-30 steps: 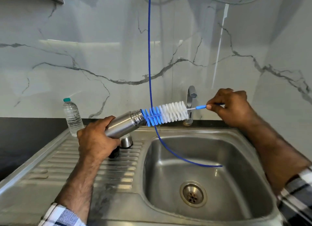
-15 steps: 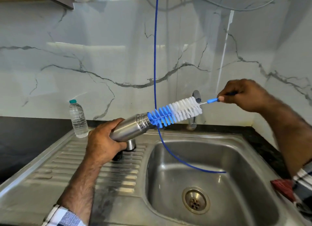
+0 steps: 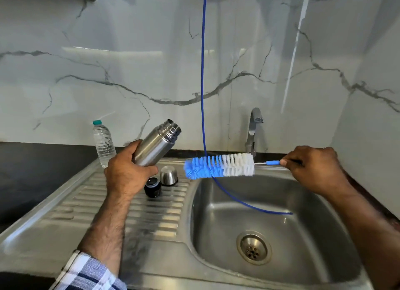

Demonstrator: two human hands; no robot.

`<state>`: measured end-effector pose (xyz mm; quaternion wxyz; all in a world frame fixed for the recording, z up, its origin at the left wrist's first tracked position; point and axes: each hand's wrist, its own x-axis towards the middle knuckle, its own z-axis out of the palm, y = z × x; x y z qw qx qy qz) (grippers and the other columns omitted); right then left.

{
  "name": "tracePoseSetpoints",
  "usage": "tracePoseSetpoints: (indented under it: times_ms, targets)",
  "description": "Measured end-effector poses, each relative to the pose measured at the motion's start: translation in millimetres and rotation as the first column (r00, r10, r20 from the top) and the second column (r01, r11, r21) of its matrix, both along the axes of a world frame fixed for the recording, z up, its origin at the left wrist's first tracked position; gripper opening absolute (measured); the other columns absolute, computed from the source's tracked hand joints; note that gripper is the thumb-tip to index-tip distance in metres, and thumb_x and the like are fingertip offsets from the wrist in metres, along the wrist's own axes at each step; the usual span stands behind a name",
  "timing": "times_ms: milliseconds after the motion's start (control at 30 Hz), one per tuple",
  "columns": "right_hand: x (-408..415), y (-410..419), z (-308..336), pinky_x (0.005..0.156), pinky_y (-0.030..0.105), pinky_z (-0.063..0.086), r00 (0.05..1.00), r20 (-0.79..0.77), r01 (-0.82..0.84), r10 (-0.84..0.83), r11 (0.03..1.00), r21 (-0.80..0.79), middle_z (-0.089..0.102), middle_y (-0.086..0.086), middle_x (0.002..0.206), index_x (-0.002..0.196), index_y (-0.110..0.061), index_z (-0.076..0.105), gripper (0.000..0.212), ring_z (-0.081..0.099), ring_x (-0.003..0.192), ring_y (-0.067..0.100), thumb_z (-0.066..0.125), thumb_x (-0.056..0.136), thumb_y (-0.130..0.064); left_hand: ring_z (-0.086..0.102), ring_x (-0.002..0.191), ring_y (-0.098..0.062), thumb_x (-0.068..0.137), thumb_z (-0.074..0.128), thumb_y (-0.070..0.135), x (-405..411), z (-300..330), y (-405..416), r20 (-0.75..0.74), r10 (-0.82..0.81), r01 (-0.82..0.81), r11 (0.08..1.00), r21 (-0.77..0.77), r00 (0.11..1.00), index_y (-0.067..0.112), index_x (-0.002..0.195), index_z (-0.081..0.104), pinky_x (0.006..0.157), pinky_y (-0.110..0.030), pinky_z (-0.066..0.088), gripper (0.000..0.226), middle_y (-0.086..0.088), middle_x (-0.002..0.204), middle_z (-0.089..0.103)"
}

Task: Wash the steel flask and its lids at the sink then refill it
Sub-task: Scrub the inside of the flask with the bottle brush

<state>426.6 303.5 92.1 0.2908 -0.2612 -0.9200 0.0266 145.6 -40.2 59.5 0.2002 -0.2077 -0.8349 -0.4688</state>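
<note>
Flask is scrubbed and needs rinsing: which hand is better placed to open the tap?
Probably right. The right hand pinches only the brush handle just below the tap; the left hand grips the flask.

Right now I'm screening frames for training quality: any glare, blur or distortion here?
Head view: bright reflections streak the glossy marble wall; wide-angle bending curves the sink edges and counter; the sleeve at the bottom edge is soft; the flask and brush are sharp.

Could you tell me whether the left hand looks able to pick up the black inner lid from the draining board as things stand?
Probably not yet: the left hand grips the flask, so it is occupied. The black lid stands uncovered just below it, beside the steel cap.
</note>
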Motion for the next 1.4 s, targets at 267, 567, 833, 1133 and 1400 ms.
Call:
tracePoseSetpoints:
  times_ms: [267,567,833,1133,1400]
  targets:
    - [-8,-14,-6,0.087,0.044,0.033,0.984,-0.133,0.129,-0.118,0.988,0.082,0.063,-0.006,0.077,0.089,-0.030,0.083,0.011,0.064,0.082,0.028,0.074,0.095,-0.031,0.070,0.089,-0.019,0.059,0.102,0.023,0,-3,2,0.016,-0.081,0.080,0.997,0.022,0.997,0.030,0.137,0.066,0.079,-0.031,0.057,0.086,0.007,0.107,0.073]
    - [-4,-20,-6,0.088,0.043,0.028,0.972,-0.015,0.233,-0.236,0.944,0.233,0.063,-0.005,0.077,0.086,-0.033,0.083,0.009,0.063,0.083,0.028,0.076,0.091,-0.033,0.063,0.086,0.002,0.060,0.103,0.027,3,0,2,0.038,-0.143,0.139,0.985,0.098,0.989,0.029,0.139,0.065,0.067,-0.016,0.047,0.087,0.007,0.105,0.071]
    - [-87,-86,-12,0.081,0.045,0.034,0.961,-0.216,0.214,-0.172,0.958,0.191,0.066,0.005,0.078,0.080,-0.023,0.079,0.008,0.064,0.078,0.035,0.078,0.087,-0.026,0.075,0.086,-0.011,0.059,0.103,0.028,-5,7,-5,0.149,-0.173,0.105,0.920,0.377,0.974,0.036,0.108,0.070,0.078,-0.035,0.063,0.060,0.012,0.095,0.077]
    - [-249,-156,4,0.099,0.052,0.035,0.982,0.139,0.083,-0.130,0.948,0.306,0.064,0.006,0.113,0.116,-0.025,0.074,0.026,0.059,0.109,0.029,0.058,0.095,-0.020,0.077,0.087,-0.012,0.056,0.104,0.029,-23,4,-11,0.212,-0.154,0.035,0.878,0.478,0.965,0.033,0.109,0.074,0.081,-0.042,0.067,0.062,0.012,0.095,0.079]
    - [-324,-151,-28,0.110,0.056,0.034,0.940,0.316,0.018,-0.125,0.947,0.320,0.064,0.010,0.122,0.125,-0.021,0.070,0.029,0.058,0.119,0.032,0.061,0.097,-0.023,0.078,0.086,-0.013,0.053,0.104,0.030,-35,-1,-13,0.273,-0.159,-0.002,0.862,0.507,0.949,0.033,0.107,0.074,0.079,-0.041,0.066,0.062,0.010,0.093,0.080]
